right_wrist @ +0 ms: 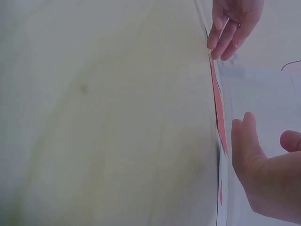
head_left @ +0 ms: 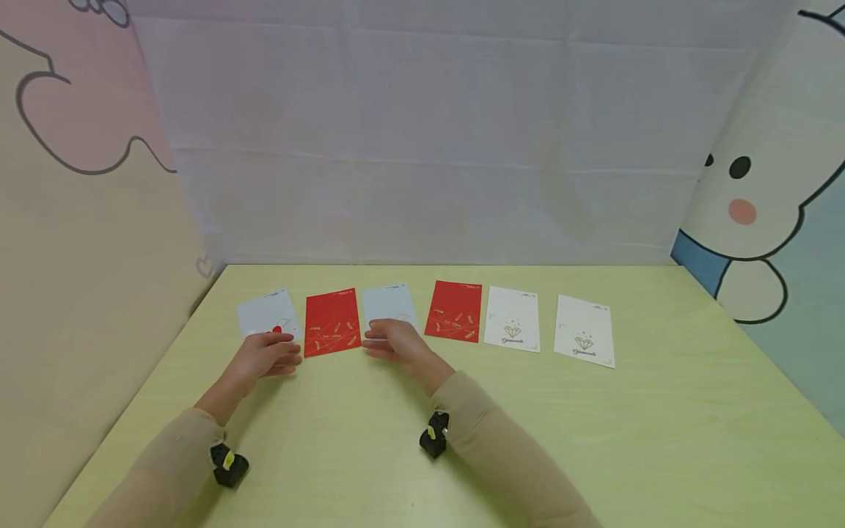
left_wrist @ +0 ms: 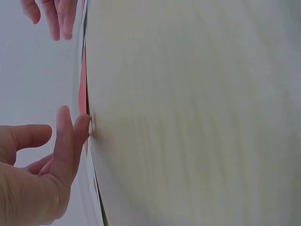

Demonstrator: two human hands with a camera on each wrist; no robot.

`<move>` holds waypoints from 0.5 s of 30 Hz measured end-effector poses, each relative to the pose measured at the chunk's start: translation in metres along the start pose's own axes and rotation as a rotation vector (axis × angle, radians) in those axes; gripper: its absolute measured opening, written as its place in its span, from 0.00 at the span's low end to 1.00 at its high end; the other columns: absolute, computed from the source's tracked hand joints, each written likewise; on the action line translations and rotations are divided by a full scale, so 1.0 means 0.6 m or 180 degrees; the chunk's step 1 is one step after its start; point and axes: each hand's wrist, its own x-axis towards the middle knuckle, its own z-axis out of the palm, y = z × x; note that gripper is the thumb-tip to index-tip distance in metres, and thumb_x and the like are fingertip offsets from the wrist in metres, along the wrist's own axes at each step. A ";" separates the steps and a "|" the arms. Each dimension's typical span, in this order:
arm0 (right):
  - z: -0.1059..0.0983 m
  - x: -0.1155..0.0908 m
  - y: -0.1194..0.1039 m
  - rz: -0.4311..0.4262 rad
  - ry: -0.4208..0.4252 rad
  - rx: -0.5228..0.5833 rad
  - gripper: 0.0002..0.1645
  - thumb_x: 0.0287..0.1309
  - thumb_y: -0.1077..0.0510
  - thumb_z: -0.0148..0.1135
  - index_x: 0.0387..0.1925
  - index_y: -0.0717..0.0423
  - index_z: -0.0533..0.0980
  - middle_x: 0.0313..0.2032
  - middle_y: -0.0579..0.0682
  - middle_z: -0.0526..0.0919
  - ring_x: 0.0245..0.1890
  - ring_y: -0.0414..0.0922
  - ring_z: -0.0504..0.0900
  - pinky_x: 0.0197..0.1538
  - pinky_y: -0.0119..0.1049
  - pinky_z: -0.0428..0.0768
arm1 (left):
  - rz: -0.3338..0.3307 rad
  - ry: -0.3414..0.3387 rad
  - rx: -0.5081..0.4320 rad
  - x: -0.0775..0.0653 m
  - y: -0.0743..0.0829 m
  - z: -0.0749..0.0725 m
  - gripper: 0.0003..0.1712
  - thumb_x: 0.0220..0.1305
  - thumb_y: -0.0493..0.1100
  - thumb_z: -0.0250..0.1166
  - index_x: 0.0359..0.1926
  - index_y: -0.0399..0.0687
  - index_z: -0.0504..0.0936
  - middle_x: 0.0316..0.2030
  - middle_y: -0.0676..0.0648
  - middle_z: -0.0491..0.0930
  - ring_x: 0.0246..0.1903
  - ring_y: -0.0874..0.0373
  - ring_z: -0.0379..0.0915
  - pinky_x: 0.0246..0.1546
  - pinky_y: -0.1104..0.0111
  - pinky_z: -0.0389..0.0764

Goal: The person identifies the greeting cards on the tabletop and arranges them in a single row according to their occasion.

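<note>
From the head, 6 cards lie in a row across the table (head_left: 528, 433). The left hand (head_left: 264, 358) is by the bottom of the left blue card (head_left: 262, 312) and hides part of it. Its fingers are a bit bent and reach close to the left red card (head_left: 332, 323). The right hand (head_left: 404, 346) hides the low part of the middle blue card (head_left: 388, 301). I can't tell if either hand touches a card. Farther right are the right red card (head_left: 453, 312) and 2 white cards (head_left: 511, 319) with diamond pictures. Their small words are hard to read. Both sleeves (head_left: 521, 469) run off the bottom. The table is pale yellow-green, and a creased white sheet (head_left: 429, 147) hangs behind it. Cartoon drawings are on both sides, cut off at the edges.

From the left wrist, the left thumb and fingers are spread apart and hold nothing. The cards look like thin strips, so their pictures are hard to see. The right hand is cut off at the top.

From the right wrist, the right fingers are nearly straight, the thumb is well apart, and they hold nothing. The left hand is cut off at the top. The table looks blurry, with 1 dark spot (right_wrist: 84, 89).
</note>
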 end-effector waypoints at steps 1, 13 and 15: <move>0.004 0.001 0.002 -0.0007 -0.0004 -0.0020 0.23 0.61 0.61 0.47 0.55 0.71 0.63 0.49 0.65 0.71 0.47 0.55 0.74 0.42 0.37 0.75 | -0.0011 0.0010 -0.0024 0.001 0.000 0.000 0.27 0.64 0.37 0.50 0.56 0.19 0.55 0.46 0.31 0.71 0.34 0.56 0.78 0.34 0.67 0.77; 0.024 0.010 0.009 -0.0014 0.0190 -0.0257 0.22 0.59 0.61 0.49 0.52 0.71 0.66 0.45 0.63 0.73 0.45 0.53 0.75 0.41 0.36 0.76 | -0.0101 0.0084 0.0021 0.004 0.004 0.004 0.28 0.64 0.38 0.51 0.58 0.21 0.55 0.50 0.29 0.68 0.34 0.56 0.78 0.34 0.68 0.77; 0.025 0.011 0.009 -0.0006 0.0223 -0.0283 0.22 0.59 0.61 0.49 0.52 0.71 0.66 0.44 0.63 0.73 0.45 0.53 0.75 0.41 0.36 0.76 | -0.0106 0.0093 0.0038 0.004 0.006 0.005 0.29 0.64 0.38 0.52 0.58 0.21 0.56 0.50 0.29 0.68 0.35 0.55 0.78 0.34 0.68 0.77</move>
